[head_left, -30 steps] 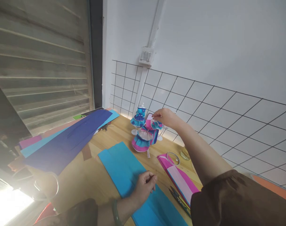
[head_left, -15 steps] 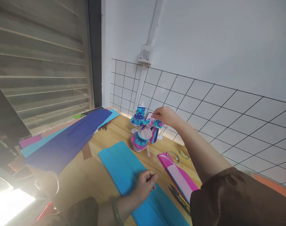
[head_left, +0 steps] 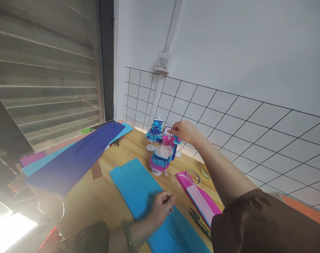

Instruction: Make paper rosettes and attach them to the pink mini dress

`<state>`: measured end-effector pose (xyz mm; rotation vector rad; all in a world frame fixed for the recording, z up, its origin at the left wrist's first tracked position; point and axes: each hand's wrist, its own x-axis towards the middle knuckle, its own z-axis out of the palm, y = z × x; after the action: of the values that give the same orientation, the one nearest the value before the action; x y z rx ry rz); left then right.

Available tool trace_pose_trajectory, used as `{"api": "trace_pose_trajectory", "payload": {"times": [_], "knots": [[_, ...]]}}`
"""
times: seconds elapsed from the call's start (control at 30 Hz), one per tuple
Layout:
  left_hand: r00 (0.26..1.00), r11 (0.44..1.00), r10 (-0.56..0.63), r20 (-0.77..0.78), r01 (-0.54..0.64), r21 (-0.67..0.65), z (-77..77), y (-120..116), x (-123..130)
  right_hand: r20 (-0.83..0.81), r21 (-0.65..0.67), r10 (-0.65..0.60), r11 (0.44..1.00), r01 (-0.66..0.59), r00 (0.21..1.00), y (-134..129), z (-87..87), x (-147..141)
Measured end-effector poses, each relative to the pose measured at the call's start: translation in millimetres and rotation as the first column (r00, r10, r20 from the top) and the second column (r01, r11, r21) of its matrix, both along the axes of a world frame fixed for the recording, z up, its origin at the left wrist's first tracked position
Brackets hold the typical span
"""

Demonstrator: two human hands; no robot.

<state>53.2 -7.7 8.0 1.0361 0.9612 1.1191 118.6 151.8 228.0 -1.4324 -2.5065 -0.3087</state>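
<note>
My right hand (head_left: 185, 130) reaches forward and pinches the top of a miniature dress form (head_left: 163, 154). The form stands on a white base and wears a pink, cream and blue paper dress. Close behind it are a second small form in a blue dress (head_left: 156, 130) and another blue-and-pink dress (head_left: 178, 140), partly covered by my hand and the front dress. My left hand (head_left: 162, 207), a bangle on its wrist, rests with curled fingers on folded blue crepe paper (head_left: 133, 179). Nothing shows in those fingers.
Pink folded paper (head_left: 202, 200) lies at the right, with a roll of tape (head_left: 193, 176) on it and scissors (head_left: 199, 221) beside it. A glass jar (head_left: 205, 171) stands near the wall grid (head_left: 218, 105). Dark blue paper sheets (head_left: 78, 158) cover the left side.
The front dress form has turned, so its pink bodice now faces me, and it has shifted slightly right. My left hand has stayed in place.
</note>
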Motion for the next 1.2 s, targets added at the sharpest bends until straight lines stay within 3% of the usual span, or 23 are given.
{"api": "trace_pose_trajectory", "payload": {"times": [0.33, 0.9, 1.07, 1.2], "knots": [[1.000, 1.000, 0.007, 0.007, -0.008, 0.029, -9.1, 2.5, 0.0, -0.024, -0.048, -0.008, 0.999, 0.006, 1.000, -2.1, -0.8, 1.6], [1.000, 0.999, 0.005, -0.002, -0.005, 0.044, -5.4, 0.7, -0.5, -0.062, -0.073, 0.007, 0.997, -0.011, 0.998, -3.0, -5.1, -0.6], [1.000, 1.000, 0.001, 0.002, -0.001, 0.028, -3.7, 1.2, 0.2, -0.132, -0.064, -0.041, 0.997, 0.033, 0.990, -3.3, -5.7, 0.6], [1.000, 1.000, -0.008, -0.001, 0.008, 0.029, -2.4, 1.3, -0.1, -0.207, -0.097, -0.015, 0.995, -0.005, 0.978, -2.8, -6.5, 0.6]]}}
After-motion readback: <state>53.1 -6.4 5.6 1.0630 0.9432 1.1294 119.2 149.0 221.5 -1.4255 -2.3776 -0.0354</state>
